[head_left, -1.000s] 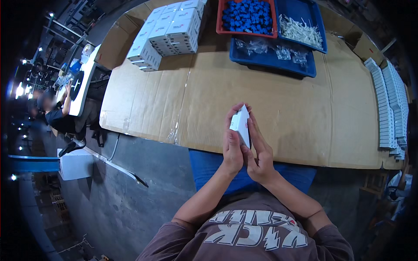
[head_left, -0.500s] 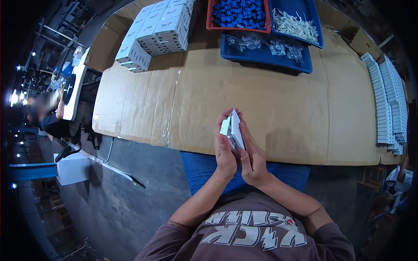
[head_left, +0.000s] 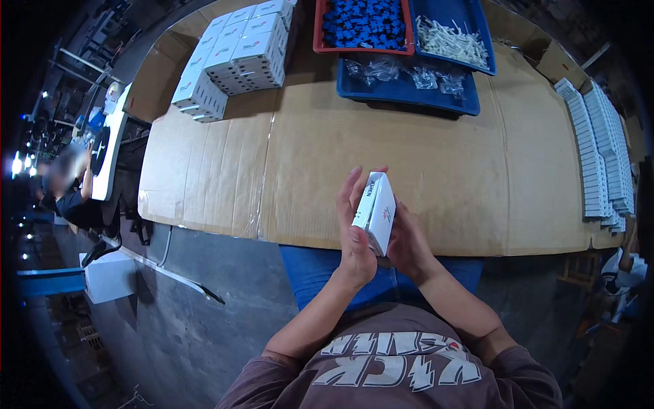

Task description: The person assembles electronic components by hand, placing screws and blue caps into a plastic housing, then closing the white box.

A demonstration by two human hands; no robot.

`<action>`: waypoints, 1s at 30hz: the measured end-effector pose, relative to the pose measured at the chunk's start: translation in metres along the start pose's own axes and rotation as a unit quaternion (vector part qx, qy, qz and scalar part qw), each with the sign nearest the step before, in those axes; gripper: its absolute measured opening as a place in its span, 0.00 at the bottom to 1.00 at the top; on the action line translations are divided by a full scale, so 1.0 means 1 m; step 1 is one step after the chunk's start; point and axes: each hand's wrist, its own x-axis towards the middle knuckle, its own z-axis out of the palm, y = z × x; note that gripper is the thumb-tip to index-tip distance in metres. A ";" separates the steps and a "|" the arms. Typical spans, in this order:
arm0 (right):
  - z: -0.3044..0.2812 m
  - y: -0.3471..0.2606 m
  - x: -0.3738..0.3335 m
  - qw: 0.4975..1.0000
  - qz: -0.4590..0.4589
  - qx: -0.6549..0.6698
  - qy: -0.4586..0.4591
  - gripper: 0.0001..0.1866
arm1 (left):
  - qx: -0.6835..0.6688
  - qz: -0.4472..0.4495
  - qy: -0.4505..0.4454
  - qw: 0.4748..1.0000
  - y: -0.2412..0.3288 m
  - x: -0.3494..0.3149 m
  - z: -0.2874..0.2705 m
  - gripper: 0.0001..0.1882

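A small flat white box [head_left: 383,217] with dark print on its narrow side stands on edge between my hands, above the table's near edge. My left hand [head_left: 355,253] grips it from the left, with the thumb against the near end and the fingers around the far side. Against the box's right face lies my right hand [head_left: 410,244], its fingers partly hidden behind the box. The lid side and one narrow side face up toward me, and the box looks closed along the edges that show.
Stacked white boxes [head_left: 245,51] stand at the far left of the cardboard-covered table [head_left: 313,177]. A red tray [head_left: 364,50] of blue parts and a blue tray [head_left: 453,63] of white pieces rest over another blue tray [head_left: 409,100] with clear bags. More white boxes [head_left: 594,153] line the right. A person [head_left: 75,201] sits left.
My hands were pressed around the box with its near end showing a gap. Now the box is tilted and turned, showing more of its printed side and face, and my right hand has shifted lower.
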 end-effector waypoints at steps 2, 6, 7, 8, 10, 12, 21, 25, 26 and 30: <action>0.003 -0.006 -0.003 0.999 0.036 0.004 -0.015 0.31 | 0.009 -0.002 -0.013 1.000 -0.003 0.000 0.000 0.52; 0.008 -0.012 -0.004 0.994 0.037 0.063 -0.086 0.35 | 0.024 -0.020 -0.021 0.999 -0.010 0.002 -0.002 0.53; 0.009 -0.013 -0.005 0.995 0.023 0.041 -0.088 0.36 | 0.017 -0.027 -0.020 0.999 -0.011 0.003 -0.003 0.54; 0.009 -0.013 -0.006 0.995 0.021 0.042 -0.088 0.36 | 0.017 -0.026 -0.022 0.999 -0.012 0.003 -0.003 0.54; 0.009 -0.014 -0.008 0.994 0.007 0.017 -0.108 0.37 | 0.071 0.025 -0.046 0.996 -0.013 0.003 -0.001 0.54; 0.009 -0.015 -0.006 0.997 0.000 0.005 -0.080 0.35 | 0.070 0.029 -0.046 0.996 -0.010 0.003 0.002 0.55; 0.031 -0.023 -0.019 0.976 -0.170 -0.137 -0.017 0.26 | 0.089 0.047 -0.050 0.994 -0.016 0.002 -0.013 0.53; 0.038 -0.016 -0.018 0.945 -0.237 -0.224 -0.009 0.27 | 0.165 0.099 -0.074 0.978 -0.026 0.003 -0.014 0.53; 0.043 -0.017 -0.022 0.939 -0.253 -0.235 -0.008 0.28 | 0.166 0.092 -0.072 0.979 -0.030 0.002 -0.017 0.53; 0.048 -0.005 -0.025 0.945 -0.269 -0.187 -0.010 0.29 | 0.262 0.190 -0.047 0.945 -0.044 0.005 -0.022 0.51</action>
